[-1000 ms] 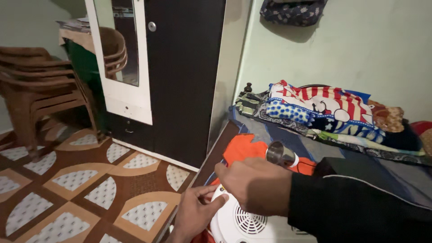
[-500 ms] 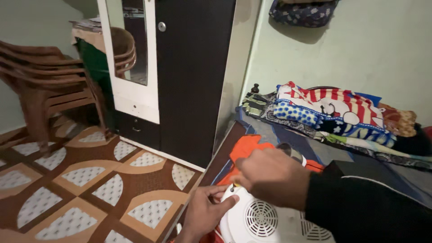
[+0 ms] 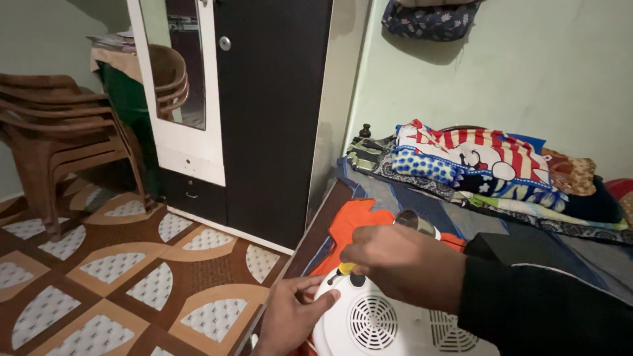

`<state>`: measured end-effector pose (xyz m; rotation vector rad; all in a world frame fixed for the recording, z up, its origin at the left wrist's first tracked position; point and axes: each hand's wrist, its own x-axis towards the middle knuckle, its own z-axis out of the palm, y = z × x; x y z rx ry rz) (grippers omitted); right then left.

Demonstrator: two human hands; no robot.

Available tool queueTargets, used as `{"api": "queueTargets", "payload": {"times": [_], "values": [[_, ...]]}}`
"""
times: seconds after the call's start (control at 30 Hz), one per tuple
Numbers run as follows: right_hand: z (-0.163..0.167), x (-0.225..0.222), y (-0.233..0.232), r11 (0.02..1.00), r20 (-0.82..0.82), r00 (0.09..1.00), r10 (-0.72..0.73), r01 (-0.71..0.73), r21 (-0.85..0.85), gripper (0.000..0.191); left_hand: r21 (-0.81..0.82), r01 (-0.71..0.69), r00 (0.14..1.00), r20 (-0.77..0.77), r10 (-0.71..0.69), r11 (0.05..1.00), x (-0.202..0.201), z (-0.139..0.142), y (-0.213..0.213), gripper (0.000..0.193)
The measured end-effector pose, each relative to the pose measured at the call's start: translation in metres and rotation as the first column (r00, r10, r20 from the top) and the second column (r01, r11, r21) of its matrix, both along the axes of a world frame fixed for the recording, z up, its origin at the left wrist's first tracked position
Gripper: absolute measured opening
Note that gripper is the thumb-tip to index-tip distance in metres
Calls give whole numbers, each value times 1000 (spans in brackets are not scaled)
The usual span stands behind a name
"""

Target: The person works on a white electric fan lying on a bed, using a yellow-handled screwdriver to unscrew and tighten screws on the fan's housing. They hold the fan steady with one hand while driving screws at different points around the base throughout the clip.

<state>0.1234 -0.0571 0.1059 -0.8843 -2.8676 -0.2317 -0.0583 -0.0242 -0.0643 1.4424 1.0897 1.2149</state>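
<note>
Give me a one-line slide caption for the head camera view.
Right hand presses a yellow-handled screwdriver onto a white vented appliance steadied by the left hand, beside folded blankets.

A bed (image 3: 580, 254) carries folded blankets (image 3: 488, 168), an orange cloth (image 3: 353, 227) and a white vented appliance (image 3: 389, 323).
</note>
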Motion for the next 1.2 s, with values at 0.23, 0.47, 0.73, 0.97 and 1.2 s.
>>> {"api": "queueTargets", "payload": {"times": [0.23,0.47,0.73,0.97,1.2], "values": [[3,-5,1,997,88,994,-63,67,-46,15,-98,14,999,-33,-17,995,0,-3,6,38],[7,-7,-2,992,108,989,-102,109,-65,15,-101,3,998,-64,-9,995,-1,-4,8,39],[7,-9,-4,991,145,983,-116,124,-47,14,-108,-1,996,-91,-9,994,-1,-5,8,40],[2,-10,-3,969,207,951,-227,243,-52,22,-128,-5,996,-86,-6,992,-2,-5,9,40],[-22,0,6,966,-16,1000,-8,12,257,28,-109,7,998,-69,-15,994,-2,-8,10,38]]}}
